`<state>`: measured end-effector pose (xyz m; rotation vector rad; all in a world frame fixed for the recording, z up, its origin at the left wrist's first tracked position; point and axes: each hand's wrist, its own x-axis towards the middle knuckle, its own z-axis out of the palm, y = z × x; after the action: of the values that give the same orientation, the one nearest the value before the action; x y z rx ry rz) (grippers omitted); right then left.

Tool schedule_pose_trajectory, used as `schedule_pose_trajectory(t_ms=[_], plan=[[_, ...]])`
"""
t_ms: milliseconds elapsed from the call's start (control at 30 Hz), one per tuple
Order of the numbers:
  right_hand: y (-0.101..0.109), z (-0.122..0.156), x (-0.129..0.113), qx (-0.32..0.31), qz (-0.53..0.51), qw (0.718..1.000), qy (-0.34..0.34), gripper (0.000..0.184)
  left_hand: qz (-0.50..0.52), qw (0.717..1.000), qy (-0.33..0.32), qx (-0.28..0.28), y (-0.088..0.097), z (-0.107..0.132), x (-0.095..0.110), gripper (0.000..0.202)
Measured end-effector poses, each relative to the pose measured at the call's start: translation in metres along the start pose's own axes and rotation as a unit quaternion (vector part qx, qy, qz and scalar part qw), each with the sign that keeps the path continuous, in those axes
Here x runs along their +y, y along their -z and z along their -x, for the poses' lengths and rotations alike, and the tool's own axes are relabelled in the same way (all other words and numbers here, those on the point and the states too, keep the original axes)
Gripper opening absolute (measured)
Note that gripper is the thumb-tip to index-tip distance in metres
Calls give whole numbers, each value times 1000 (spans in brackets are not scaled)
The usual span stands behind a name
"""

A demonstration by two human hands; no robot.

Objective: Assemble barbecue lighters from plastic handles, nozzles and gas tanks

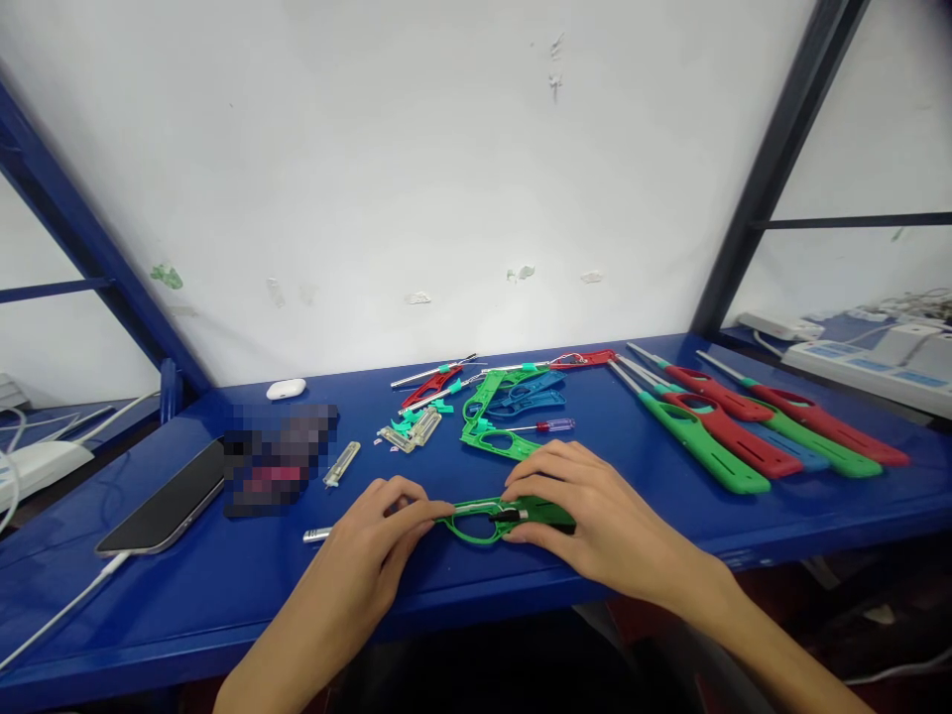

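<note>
Near the front edge of the blue table lies a green lighter casing [476, 537], its inside facing up with a black part [509, 516] and a thin wire showing. My left hand [387, 540] pinches its left end, where a silver metal tube [316, 535] sticks out beyond the hand. My right hand [576, 506] is closed around the casing's wider right end, thumb below and fingers above. Behind it rest more green casing halves [495, 443] and a screwdriver [554, 425] with a purple handle. Clear fuel tanks [425, 428] lie left of these.
Several whole long-necked lighters [706, 446] in red, green and blue lie on the right. Blue casing halves [532, 395] and red pieces lie at the back. A phone [168, 501] on a white cable, a blurred-out item [287, 461] and a white earbud case [287, 389] are leftward.
</note>
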<state>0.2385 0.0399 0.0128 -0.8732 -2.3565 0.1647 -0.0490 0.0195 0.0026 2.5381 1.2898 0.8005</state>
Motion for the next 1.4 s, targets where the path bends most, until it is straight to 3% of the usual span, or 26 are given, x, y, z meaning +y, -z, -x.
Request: schedule_pose_trajectory(t_ms=[233, 400, 633, 800, 1100, 1400], plan=[[0, 1, -1, -20, -28, 999, -5, 16, -6, 1000, 2, 2, 0, 0, 0, 37], [-1, 3, 1, -11, -19, 1000, -18, 30, -16, 1000, 1, 8, 1, -1, 1, 36], [-1, 4, 3, -23, -13, 1000, -8, 36, -19, 1000, 7, 0, 0, 0, 0, 36], [-1, 3, 3, -37, -29, 999, 10, 28, -10, 1000, 10, -2, 0, 0, 0, 35], [0, 4, 2, -30, -27, 999, 18, 29, -13, 1000, 2, -2, 1, 0, 1, 35], [-4, 4, 3, 34, -2, 999, 8, 12, -66, 997, 0, 33, -2, 0, 3, 30]])
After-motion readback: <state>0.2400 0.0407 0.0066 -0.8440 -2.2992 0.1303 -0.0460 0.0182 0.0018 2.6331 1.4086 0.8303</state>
